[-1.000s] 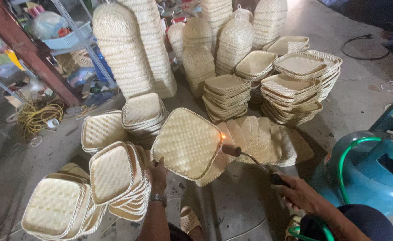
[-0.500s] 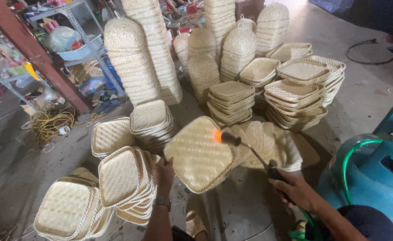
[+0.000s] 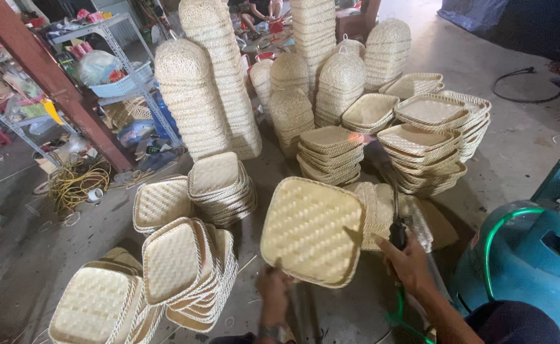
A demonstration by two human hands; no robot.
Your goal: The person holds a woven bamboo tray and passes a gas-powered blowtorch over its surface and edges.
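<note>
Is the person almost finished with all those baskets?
Hard to tell. The left hand holds one woven tray up while the right hand holds a gas torch, its flame lit. Many stacked trays surround them; which are already done cannot be told.

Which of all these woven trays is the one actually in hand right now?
The square woven tray in the centre foreground, held up at its lower edge by the left hand, bottom facing the camera. All the others sit in stacks on the floor.
</note>
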